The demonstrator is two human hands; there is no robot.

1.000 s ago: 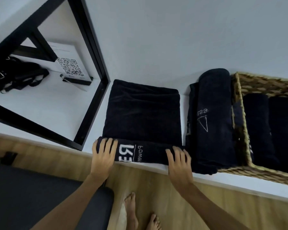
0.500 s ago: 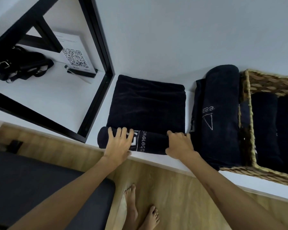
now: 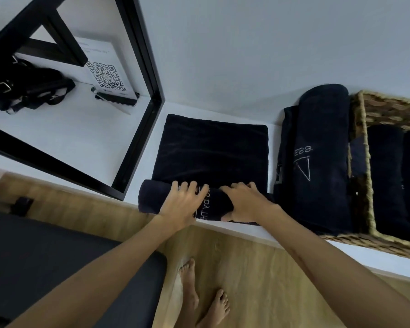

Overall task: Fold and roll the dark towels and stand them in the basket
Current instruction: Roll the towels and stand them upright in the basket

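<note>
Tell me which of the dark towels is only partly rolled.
The towel on the shelf under the left hand and right hand: its far part lies flat. The rolled towel by the basket and those inside the basket are fully rolled.

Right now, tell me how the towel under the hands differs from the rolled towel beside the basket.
The towel under the hands is only partly rolled, its far part flat on the shelf; the rolled towel is a finished roll. The left hand and right hand grip the first; nothing holds the second. The first's roll runs left to right, the second's front to back. Both are dark with pale lettering.
</note>
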